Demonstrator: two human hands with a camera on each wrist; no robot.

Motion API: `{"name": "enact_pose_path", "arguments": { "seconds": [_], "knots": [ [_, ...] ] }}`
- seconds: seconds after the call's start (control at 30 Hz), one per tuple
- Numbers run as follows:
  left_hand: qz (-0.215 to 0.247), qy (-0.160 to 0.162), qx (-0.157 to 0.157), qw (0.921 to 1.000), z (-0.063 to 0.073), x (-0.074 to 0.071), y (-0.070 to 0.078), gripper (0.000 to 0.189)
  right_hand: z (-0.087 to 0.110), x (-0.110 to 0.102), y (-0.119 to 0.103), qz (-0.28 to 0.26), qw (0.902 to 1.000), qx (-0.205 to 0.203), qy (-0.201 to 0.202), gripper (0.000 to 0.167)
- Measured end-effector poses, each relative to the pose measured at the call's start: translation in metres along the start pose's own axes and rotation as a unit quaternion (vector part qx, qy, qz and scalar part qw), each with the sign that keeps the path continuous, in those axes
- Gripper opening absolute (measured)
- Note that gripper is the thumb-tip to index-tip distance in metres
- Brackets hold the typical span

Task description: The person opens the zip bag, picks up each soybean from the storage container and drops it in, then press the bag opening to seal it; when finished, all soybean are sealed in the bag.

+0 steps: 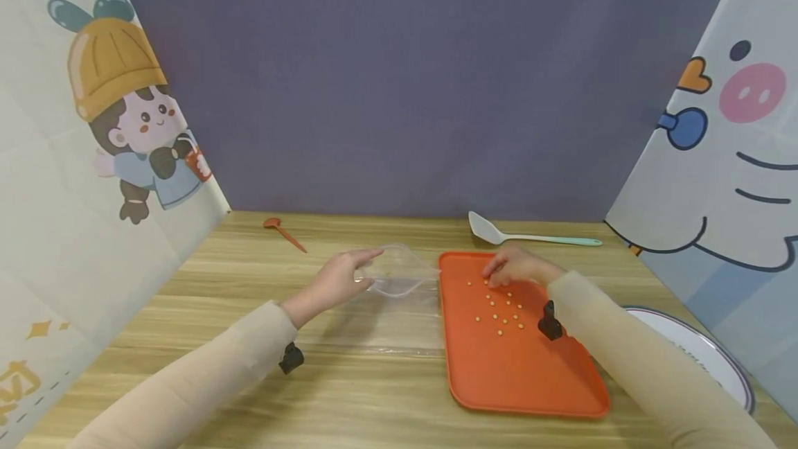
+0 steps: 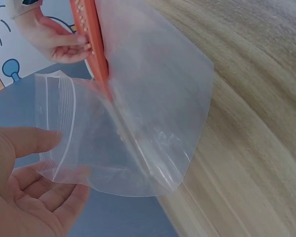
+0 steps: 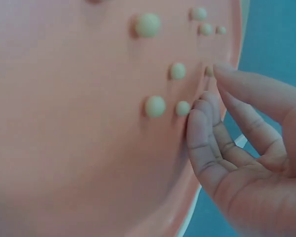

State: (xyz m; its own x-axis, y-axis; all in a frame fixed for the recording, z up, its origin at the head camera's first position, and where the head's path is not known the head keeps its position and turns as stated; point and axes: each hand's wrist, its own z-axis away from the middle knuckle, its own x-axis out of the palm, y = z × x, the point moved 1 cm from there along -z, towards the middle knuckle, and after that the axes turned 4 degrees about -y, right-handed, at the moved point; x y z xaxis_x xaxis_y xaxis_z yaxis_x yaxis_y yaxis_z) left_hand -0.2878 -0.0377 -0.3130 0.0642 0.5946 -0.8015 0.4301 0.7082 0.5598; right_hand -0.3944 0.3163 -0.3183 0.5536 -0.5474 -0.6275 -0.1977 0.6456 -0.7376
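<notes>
A clear zip bag [image 1: 399,317] lies on the table with its mouth raised and spread. My left hand [image 1: 339,279] holds the bag's mouth at its left side, thumb near the zip strip and fingers behind the film in the left wrist view. Several pale round soybeans [image 1: 495,317] are scattered over the orange tray [image 1: 499,380] to the right. Over the tray's far part, my right hand [image 1: 517,265] reaches down, its fingertips right beside a soybean [image 3: 209,70]. A gap shows between its thumb and the lower fingers in the right wrist view.
Behind the tray lies a white spatula [image 1: 489,231] with a pale green handle. A small red-brown spoon [image 1: 283,233] rests at the back left. Under the right forearm, a white round plate [image 1: 698,345] shows at the right edge. A purple-grey cloth [image 1: 424,89] closes off the back.
</notes>
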Motion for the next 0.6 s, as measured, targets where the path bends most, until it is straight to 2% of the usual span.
{"name": "enact_pose_path", "arguments": {
  "seconds": [0.17,0.47,0.6],
  "knots": [
    [-0.004,0.001,0.002,1.0,-0.001,0.0,0.0,0.059,-0.003,0.002,0.003,0.02,0.9997,0.013,0.008,0.027],
    [-0.002,-0.003,-0.003,1.0,0.0,-0.001,0.001,0.06,-0.008,0.004,0.007,0.054,0.9982,0.013,0.021,0.022],
    [-0.002,-0.007,-0.005,1.0,0.0,-0.001,0.001,0.06,-0.006,0.001,0.011,0.045,0.9984,0.02,0.029,0.023]
  ]
}}
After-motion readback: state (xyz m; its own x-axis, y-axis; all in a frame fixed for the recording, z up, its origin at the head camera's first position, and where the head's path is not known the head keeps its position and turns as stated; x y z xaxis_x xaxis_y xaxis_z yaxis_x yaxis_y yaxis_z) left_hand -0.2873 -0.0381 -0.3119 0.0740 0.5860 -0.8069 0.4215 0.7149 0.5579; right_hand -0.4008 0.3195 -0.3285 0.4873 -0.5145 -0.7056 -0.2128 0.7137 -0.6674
